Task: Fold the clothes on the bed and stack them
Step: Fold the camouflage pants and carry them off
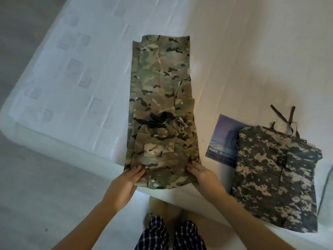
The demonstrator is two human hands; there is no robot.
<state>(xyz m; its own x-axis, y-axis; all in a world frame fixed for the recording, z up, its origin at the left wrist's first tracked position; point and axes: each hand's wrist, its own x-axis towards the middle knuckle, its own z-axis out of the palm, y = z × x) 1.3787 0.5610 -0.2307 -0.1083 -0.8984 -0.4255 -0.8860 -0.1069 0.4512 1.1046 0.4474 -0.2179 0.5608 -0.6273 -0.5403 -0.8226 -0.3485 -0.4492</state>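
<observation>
Together left hand (124, 184), right hand (203, 175) pinch trousers (158, 91) edge.

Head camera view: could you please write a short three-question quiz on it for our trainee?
1. True or false: the grey pixel-camouflage garment lies to the right of the green-brown camouflage garment.
2. What lies partly under the grey garment? A) a photo print B) a pillow C) a book
3. Fill in: the left hand and right hand touch the green-brown garment at its ____ end.
Key: 1 true; 2 A; 3 near, the end closest to the person.
</observation>
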